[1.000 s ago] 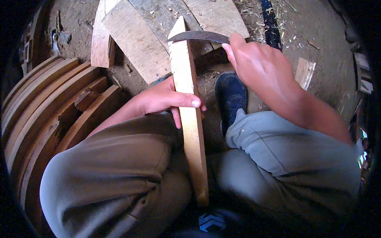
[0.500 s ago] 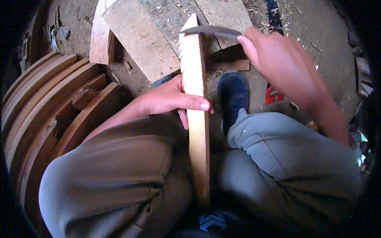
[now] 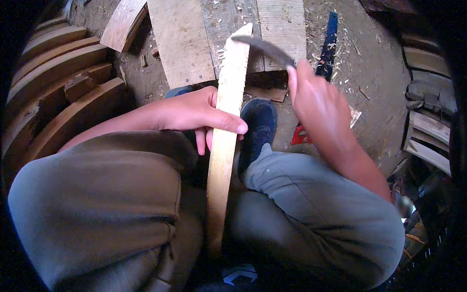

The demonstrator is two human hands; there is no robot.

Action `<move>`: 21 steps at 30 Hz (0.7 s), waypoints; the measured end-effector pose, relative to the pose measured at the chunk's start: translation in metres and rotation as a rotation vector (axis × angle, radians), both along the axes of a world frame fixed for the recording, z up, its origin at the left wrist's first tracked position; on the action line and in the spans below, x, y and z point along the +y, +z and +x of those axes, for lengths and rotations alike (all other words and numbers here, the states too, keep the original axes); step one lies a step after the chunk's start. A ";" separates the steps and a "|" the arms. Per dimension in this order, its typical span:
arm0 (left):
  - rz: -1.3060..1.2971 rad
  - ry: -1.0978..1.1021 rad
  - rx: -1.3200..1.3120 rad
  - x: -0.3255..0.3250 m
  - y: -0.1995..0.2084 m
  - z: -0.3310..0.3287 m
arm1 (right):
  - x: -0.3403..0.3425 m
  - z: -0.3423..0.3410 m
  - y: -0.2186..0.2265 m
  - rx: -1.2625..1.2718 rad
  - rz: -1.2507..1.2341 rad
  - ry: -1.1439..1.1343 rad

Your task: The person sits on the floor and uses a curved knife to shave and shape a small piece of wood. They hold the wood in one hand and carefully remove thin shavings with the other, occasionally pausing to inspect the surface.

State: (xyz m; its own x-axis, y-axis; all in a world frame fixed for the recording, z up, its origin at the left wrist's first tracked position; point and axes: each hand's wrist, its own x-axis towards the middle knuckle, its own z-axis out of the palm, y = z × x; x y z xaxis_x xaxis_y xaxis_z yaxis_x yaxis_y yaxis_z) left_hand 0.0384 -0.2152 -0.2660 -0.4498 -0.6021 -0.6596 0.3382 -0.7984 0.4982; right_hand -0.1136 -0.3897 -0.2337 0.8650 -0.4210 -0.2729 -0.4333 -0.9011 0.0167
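A long pale wooden stake (image 3: pixel 224 146) stands slanted between my knees, its pointed top leaning away from me over the boards. Fingers and thumb of my left hand (image 3: pixel 204 117) wrap round it at mid-length. The upper part of its sides is rough, with small curled shavings. My right hand (image 3: pixel 321 102) grips a curved blade, like a sickle (image 3: pixel 265 47), whose tip end lies against the stake just below the point. The sickle's handle is hidden inside my fist.
Wide wooden boards (image 3: pixel 182 44) lie ahead, sprinkled with chips. A handsaw with a dark blade (image 3: pixel 328 44) and red handle (image 3: pixel 300 135) rests on the ground at right. Curved timber pieces (image 3: pixel 82 112) are stacked at left, with more timber (image 3: pixel 430 129) at far right.
My view has swung rightward, so the stake's lower part and my knees sit further left. The stake now leans more to the right. The blade still meets its upper end.
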 end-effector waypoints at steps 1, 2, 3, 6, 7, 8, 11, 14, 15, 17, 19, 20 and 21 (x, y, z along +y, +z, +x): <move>-0.008 0.002 0.009 0.000 -0.002 0.000 | -0.002 0.003 -0.004 -0.027 -0.038 0.003; -0.013 0.002 0.015 -0.001 -0.002 -0.001 | -0.005 0.007 -0.006 -0.015 -0.049 0.014; -0.019 0.002 0.016 -0.003 -0.004 0.000 | -0.009 0.013 -0.007 -0.008 -0.060 0.024; -0.036 0.024 0.045 -0.001 -0.008 -0.001 | -0.019 0.017 -0.006 0.007 0.002 0.011; -0.033 0.027 0.048 0.000 -0.009 -0.002 | -0.022 0.017 -0.006 0.011 0.041 0.002; -0.028 0.033 0.049 0.001 -0.009 -0.002 | -0.024 0.016 -0.005 0.027 0.069 -0.018; -0.071 0.017 0.077 -0.006 -0.011 -0.003 | -0.026 0.006 0.016 0.110 0.077 -0.091; -0.064 0.024 0.063 -0.002 -0.010 -0.002 | -0.018 0.007 0.029 0.161 0.076 -0.089; -0.055 0.025 0.058 -0.001 -0.010 -0.002 | -0.015 0.007 0.029 0.164 0.072 -0.084; -0.043 0.014 0.058 -0.002 -0.011 -0.001 | -0.013 0.007 0.026 0.164 0.060 -0.078; -0.036 -0.005 0.057 -0.004 -0.010 -0.001 | -0.012 0.005 0.023 0.154 0.044 -0.077; -0.032 -0.018 0.058 -0.006 -0.010 0.000 | -0.011 0.004 0.022 0.146 0.019 -0.068; -0.013 -0.023 0.052 -0.004 -0.008 0.001 | -0.009 0.004 0.020 0.131 0.008 -0.050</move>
State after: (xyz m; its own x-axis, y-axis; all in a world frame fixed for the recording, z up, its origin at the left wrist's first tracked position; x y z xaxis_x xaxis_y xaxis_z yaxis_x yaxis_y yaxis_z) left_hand 0.0389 -0.2193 -0.2737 -0.4972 -0.5999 -0.6268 0.3458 -0.7996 0.4910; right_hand -0.1092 -0.3989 -0.2138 0.7998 -0.4597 -0.3860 -0.4720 -0.8789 0.0688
